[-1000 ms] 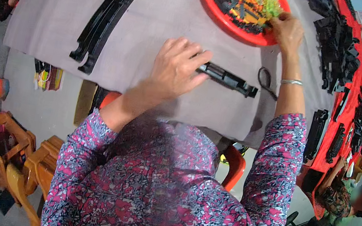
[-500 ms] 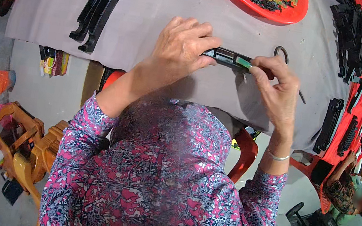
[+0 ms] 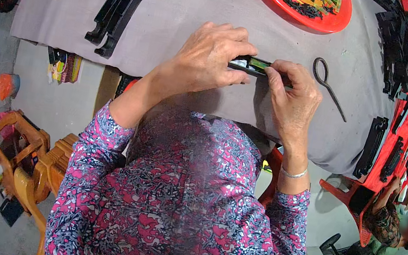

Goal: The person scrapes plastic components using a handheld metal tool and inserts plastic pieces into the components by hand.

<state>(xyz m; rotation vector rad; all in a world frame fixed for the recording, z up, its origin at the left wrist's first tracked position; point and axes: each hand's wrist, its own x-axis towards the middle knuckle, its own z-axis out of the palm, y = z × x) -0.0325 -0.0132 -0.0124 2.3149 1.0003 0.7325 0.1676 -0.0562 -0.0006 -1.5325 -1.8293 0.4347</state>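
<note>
A narrow black plastic housing (image 3: 249,71) is held above the grey cloth between both my hands. My left hand (image 3: 215,54) is closed round its left end, thumb below and fingers above. At the right end my right hand (image 3: 295,91) pinches with thumb and fingertips; its fingers hide that end. A translucent yellow-green strip (image 3: 259,64) lies in the housing's channel beside the right fingertips. Left of the strip, something white shows inside the channel. To the right of my right hand, a dark rod tool with a looped end (image 3: 325,82) lies on the cloth.
Long black plastic parts (image 3: 121,11) lie at the far left. A red bowl (image 3: 307,24) of small black, yellow and orange pieces stands at the back. Black parts (image 3: 397,52) are piled along the right edge, by a red cloth (image 3: 397,127). Another person (image 3: 388,218) is at far right.
My right hand has shifted left along the housing, nearer my left hand, and uncovers the loop of the rod tool. The yellow-green strip sits farther left. The view has shifted slightly.
</note>
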